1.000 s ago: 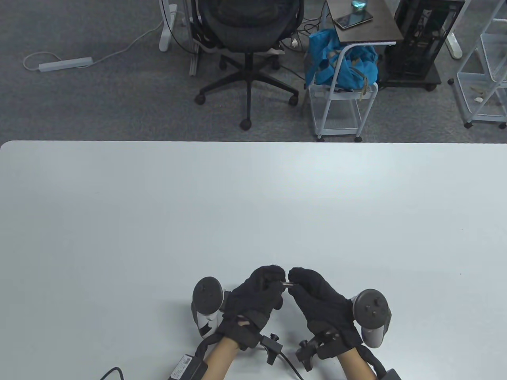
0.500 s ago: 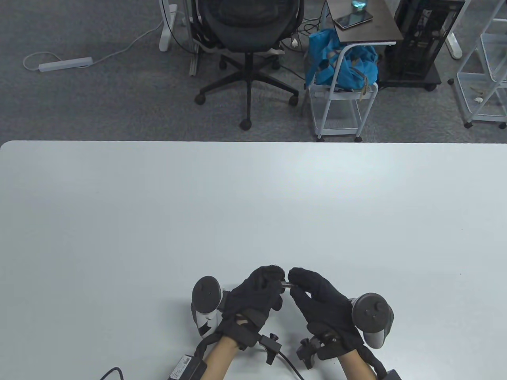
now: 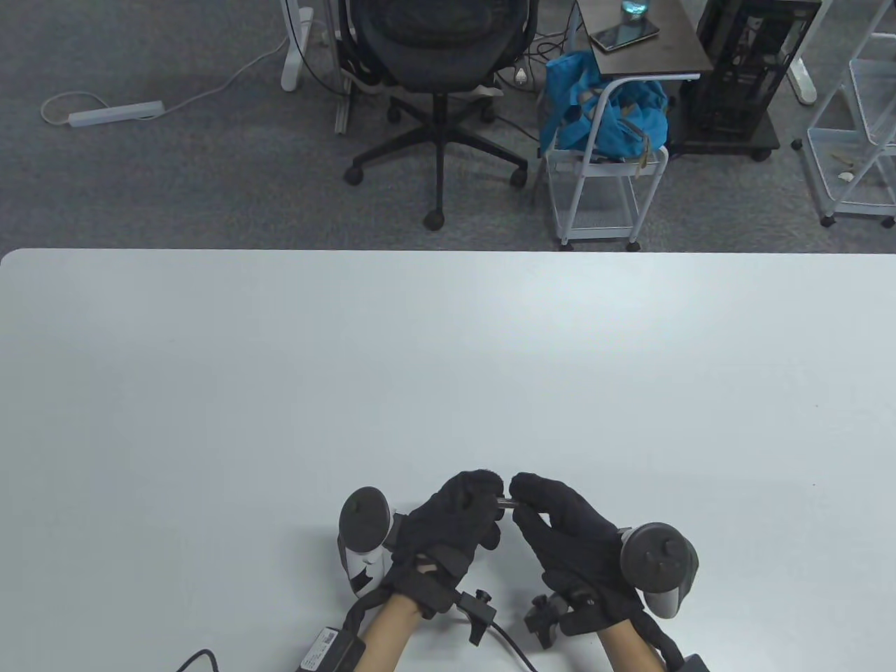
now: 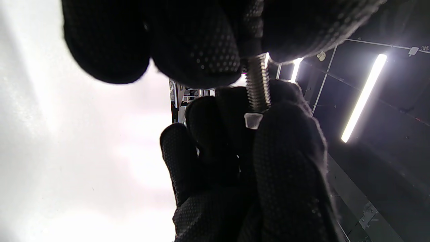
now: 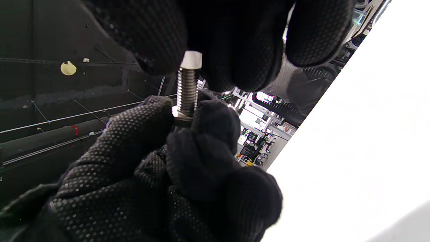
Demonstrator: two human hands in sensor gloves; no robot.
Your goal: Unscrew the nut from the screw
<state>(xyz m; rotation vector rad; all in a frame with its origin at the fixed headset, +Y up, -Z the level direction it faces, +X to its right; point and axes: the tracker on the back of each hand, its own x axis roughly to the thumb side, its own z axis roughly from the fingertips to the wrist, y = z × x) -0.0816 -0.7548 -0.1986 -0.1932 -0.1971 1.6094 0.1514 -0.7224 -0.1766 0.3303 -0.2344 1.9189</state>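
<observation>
Right wrist view: my left hand [image 5: 141,181] pinches the nut [image 5: 181,116] on the screw [image 5: 187,89]; my right hand [image 3: 560,532] grips the screw's other end, above the table [image 3: 280,364] near its near edge. No legible writing. Gloves hide both screw ends.

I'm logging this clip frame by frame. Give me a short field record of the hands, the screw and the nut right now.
left hand: grips one end of the screw
right hand: pinches the other end with its fingertips
screw: spans the gap between the two hands, threads bare in the middle
nut: probably the hex piece at the left hand's fingers; not certain
task state: nothing has come apart yet
</observation>
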